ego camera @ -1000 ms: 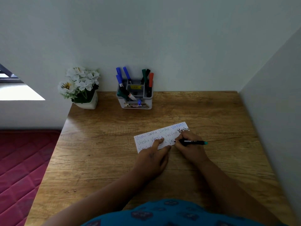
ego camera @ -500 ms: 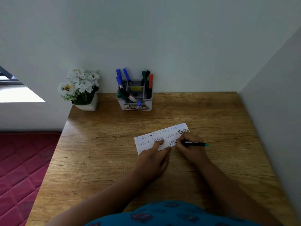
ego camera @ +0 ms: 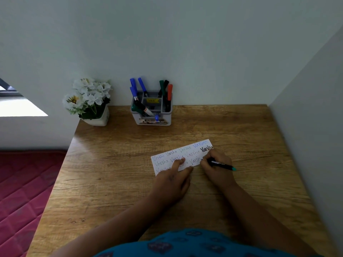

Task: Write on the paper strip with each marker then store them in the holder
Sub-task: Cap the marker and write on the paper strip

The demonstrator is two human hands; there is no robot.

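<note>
Gripping: the right hand (ego camera: 216, 166) has its fingers curled tight around a slim black marker with a teal end cap (ego camera: 221, 165); I cannot see the tip itself, which is tucked under the fingers at the paper's near right edge.
Marker axis: it lies nearly flat, the writing end pointing left toward the paper and the teal cap trailing out to the right and slightly toward the person.
Pinning: the left hand (ego camera: 173, 179) lies with straight fingers pressed on the white paper strip (ego camera: 182, 154), holding nothing, just keeping the strip from sliding.
Paper: it rests on the wooden table (ego camera: 111, 173), slanted, its right end farther from the person, covered in rows of the same handwritten word in blue and dark ink.
Holder: the grey plastic compartment holder (ego camera: 151, 113) stands at the table's far edge against the wall, well apart from both hands, up and to the left of the grip, with blue, green, black and red markers already upright in it.
Judgement: storing this marker means a forward-left reach; the right hand already has it, so it seems the natural one.
Beside: a white pot of white flowers (ego camera: 89, 102) sits left of the holder.
</note>
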